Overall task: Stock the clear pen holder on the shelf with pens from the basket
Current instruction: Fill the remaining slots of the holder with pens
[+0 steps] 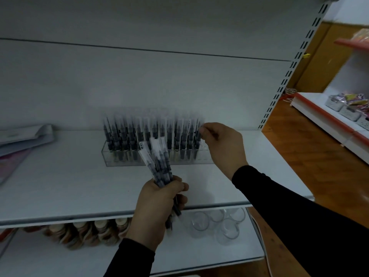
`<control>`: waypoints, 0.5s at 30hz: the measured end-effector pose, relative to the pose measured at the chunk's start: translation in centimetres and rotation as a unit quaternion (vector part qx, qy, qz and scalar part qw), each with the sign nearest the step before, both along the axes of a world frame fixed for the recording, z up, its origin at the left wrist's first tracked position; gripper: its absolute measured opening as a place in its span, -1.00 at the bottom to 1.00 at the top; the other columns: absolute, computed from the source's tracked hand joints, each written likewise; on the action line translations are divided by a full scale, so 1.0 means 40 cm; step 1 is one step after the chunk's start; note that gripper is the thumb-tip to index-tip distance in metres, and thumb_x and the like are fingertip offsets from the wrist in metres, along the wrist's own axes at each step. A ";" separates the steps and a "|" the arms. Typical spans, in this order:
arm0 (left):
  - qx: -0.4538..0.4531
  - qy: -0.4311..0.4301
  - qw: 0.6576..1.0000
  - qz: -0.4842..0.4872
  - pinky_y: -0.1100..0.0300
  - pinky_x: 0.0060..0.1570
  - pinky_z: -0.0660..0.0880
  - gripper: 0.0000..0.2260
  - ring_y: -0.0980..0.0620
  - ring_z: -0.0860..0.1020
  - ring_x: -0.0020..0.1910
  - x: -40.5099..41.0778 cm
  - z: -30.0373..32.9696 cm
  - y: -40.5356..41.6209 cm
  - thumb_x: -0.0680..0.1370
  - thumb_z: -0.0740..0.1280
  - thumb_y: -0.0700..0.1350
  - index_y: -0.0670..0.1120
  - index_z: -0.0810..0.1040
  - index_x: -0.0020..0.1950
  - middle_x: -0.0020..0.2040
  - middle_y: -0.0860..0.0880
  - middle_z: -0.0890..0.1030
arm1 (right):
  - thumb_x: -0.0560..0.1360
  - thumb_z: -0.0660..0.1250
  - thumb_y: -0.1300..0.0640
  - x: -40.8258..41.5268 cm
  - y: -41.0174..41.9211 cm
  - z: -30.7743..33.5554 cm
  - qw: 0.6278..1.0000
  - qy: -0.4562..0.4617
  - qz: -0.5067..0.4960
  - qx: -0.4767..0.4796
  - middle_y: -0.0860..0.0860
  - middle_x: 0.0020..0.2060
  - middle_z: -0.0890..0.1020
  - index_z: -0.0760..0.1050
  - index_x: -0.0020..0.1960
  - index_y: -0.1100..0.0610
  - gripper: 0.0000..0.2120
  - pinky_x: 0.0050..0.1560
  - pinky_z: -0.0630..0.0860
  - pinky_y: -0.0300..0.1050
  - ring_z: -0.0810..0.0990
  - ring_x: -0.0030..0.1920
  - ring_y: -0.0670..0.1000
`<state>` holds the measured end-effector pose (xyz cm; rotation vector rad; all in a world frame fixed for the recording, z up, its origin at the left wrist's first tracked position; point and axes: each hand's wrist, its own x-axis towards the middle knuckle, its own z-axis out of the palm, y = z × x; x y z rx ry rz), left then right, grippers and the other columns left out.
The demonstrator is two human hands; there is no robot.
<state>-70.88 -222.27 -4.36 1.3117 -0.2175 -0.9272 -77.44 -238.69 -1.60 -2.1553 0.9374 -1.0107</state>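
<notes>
1. The clear pen holder [127, 159] stands toward the far side of the white shelf [60, 186], close to the back panel, roughly in the middle of the view. It is a long, low, transparent block, and rows of dark pens [147, 134] with pale caps stand upright in it, filling most of its length.
2. The right hand [221, 144] is at the holder's right end, thumb and fingers closed together in a pinch on the top of one pen [197, 134] standing there.
3. The left hand [157, 202] is nearer, over the shelf's front edge, with its fingers wrapped firmly round a bundle of pens [157, 162] that fans upward in front of the holder. Some of these carry white paper tags with print too blurred to read.
4. Both arms wear black sleeves [289, 204].
5. On the far left of the same shelf lie flat paper packets [22, 138], grey and pinkish, with no legible writing.
6. The shelf is bare white metal with a pale back panel [139, 76] and a slotted upright [287, 72] at its right.
7. On the lower shelf [50, 256] stand a row of brownish jars [83, 232] on the left and several clear glasses [217, 222] on the right.
8. To the right the floor [299, 146] is wooden, and another white rack with red edging [327, 114] holds small grey baskets [337, 104] of colourful goods.
</notes>
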 end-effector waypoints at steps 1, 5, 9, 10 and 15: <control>0.000 -0.001 1.000 0.000 0.18 -0.45 0.49 -0.93 -0.01 0.52 -0.48 0.000 0.000 0.001 0.49 0.34 -0.34 -0.20 0.53 -0.16 -0.30 -0.12 0.66 | 0.59 0.30 0.11 0.001 0.002 -0.002 1.000 0.001 0.002 -0.002 0.00 -0.19 0.69 0.64 0.00 0.16 -0.82 -0.15 0.44 -0.45 0.61 -0.19 -0.06; 0.002 -0.002 1.000 -0.006 0.16 -0.40 0.50 -0.92 -0.01 0.53 -0.46 -0.002 0.001 0.001 0.50 0.34 -0.33 -0.19 0.53 -0.17 -0.31 -0.10 0.66 | 0.59 0.30 0.12 0.003 0.006 0.001 1.000 -0.002 0.001 0.005 -0.03 -0.19 0.66 0.64 0.04 0.17 -0.82 -0.16 0.40 -0.55 0.59 -0.19 -0.10; 0.004 -0.004 1.000 -0.008 0.16 -0.41 0.50 -0.93 -0.01 0.52 -0.46 -0.005 0.003 -0.002 0.50 0.34 -0.33 -0.20 0.53 -0.16 -0.28 -0.13 0.66 | 0.58 0.31 0.11 0.002 0.004 0.005 1.000 -0.003 -0.004 0.015 -0.08 -0.16 0.64 0.64 0.07 0.16 -0.81 -0.14 0.35 -0.62 0.55 -0.18 -0.18; 0.004 -0.004 1.000 -0.009 0.17 -0.42 0.50 -0.93 -0.01 0.52 -0.46 -0.005 0.004 -0.003 0.50 0.34 -0.33 -0.20 0.53 -0.16 -0.27 -0.14 0.65 | 0.58 0.31 0.10 0.002 0.004 0.006 1.000 -0.004 -0.004 0.021 -0.08 -0.13 0.65 0.64 0.08 0.15 -0.81 -0.13 0.35 -0.62 0.56 -0.18 -0.20; 0.004 -0.009 1.000 -0.016 0.16 -0.42 0.49 -0.93 -0.02 0.51 -0.47 -0.009 0.004 -0.005 0.48 0.35 -0.33 -0.20 0.52 -0.17 -0.25 -0.17 0.63 | 0.56 0.32 0.01 -0.012 0.007 0.011 0.999 -0.009 -0.012 0.046 -0.17 -0.16 0.63 0.64 0.04 0.08 -0.81 -0.14 0.35 -0.61 0.54 -0.18 -0.35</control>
